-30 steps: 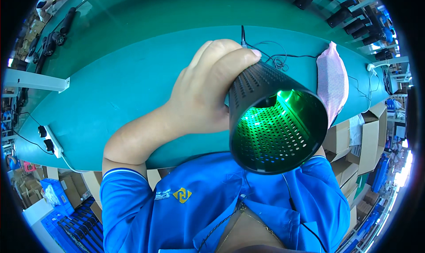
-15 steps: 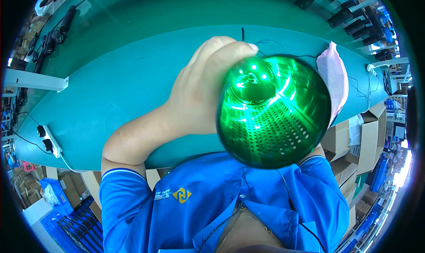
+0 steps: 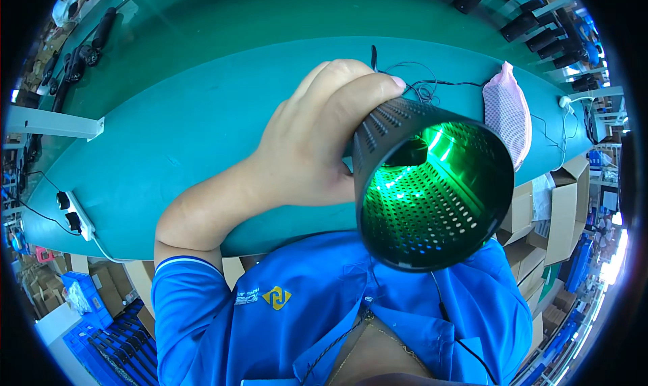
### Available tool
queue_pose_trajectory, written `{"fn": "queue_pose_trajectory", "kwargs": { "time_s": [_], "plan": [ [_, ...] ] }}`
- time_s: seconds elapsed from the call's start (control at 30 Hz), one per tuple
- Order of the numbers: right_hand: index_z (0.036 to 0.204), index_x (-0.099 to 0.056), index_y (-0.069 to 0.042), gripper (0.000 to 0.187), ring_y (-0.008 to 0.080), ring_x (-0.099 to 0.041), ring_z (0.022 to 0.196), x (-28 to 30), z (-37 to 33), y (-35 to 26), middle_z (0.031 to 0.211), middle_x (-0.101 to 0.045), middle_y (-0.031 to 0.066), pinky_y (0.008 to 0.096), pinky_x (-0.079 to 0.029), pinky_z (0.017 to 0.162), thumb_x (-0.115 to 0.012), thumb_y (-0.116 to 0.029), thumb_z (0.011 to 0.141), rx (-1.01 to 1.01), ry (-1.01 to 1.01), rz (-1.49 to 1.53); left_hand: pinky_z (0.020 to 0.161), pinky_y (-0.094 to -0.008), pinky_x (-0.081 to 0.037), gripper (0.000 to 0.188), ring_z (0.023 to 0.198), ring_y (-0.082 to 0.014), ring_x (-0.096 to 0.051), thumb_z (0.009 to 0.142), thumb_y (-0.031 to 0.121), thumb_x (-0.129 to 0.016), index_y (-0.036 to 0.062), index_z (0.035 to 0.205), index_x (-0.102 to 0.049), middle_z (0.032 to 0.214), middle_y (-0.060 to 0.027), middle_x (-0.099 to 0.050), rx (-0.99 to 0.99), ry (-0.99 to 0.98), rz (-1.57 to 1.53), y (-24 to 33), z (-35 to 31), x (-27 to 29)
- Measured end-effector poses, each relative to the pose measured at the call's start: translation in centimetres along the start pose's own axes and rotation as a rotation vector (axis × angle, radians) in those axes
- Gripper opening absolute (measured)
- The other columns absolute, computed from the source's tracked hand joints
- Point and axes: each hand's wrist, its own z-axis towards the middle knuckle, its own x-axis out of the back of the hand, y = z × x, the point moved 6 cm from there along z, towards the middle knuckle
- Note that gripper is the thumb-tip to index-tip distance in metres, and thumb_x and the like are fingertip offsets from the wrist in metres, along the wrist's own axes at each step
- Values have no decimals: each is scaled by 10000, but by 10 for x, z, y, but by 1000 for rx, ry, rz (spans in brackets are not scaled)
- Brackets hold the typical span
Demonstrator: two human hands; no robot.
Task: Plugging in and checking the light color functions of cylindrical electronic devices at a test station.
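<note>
My left hand (image 3: 317, 129) is closed around the far end of a black perforated cylinder (image 3: 432, 210), its thumb lying along the upper side. The cylinder's wide, round mouth faces up toward me and tilts to the right. Inside, a green light glows on the wall, and small holes let spots of light through. A dark part sits deep within it, too shadowed to make out. The cylinder is held above the green table (image 3: 169, 129), in front of my blue shirt. My right hand does not show; the cylinder covers the area in front of the right sleeve.
Right of the cylinder lies a pink mesh pouch (image 3: 507, 116). A thin black cable (image 3: 422, 89) is coiled on the table behind my hand. At the left edge is a white power strip (image 3: 79, 217). Open cardboard boxes (image 3: 563, 210) stand at the right. Black cylinders (image 3: 520, 27) line the far right.
My left hand has tipped the cylinder, so its mouth has swung slightly right and nearer to me. More of its perforated outer wall and the coiled cable now show; the bright lights inside are largely hidden.
</note>
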Motion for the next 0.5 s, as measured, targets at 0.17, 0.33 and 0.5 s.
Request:
{"fn": "queue_pose_trajectory", "kwargs": {
  "time_s": [0.17,0.33,0.5],
  "plan": [
    [1095,-595,11,240,130,-620,772,-5,1,-8,917,-659,91,224,-497,684,-575,-78,873,6,-94,32,768,-347,-490,697,895,-277,-572,587,85,-799,88,1219,-504,1037,-108,-566,6,18,-2,-2,-1,1],
    [1102,-589,9,247,146,-625,780,-5,2,-11,923,-658,100,242,-501,711,-586,-71,869,1,-127,58,772,-346,-489,701,896,-271,-569,585,78,-802,83,1219,-504,1040,-110,-566,-7,10,7,-2,-1,0],
    [1123,-574,7,278,154,-629,785,-7,1,-10,940,-658,105,253,-505,723,-605,-55,853,18,-135,66,771,-345,-488,705,897,-265,-566,586,81,-813,74,1219,-503,1043,-110,-566,-31,4,41,1,-1,-2]
  ]
}}
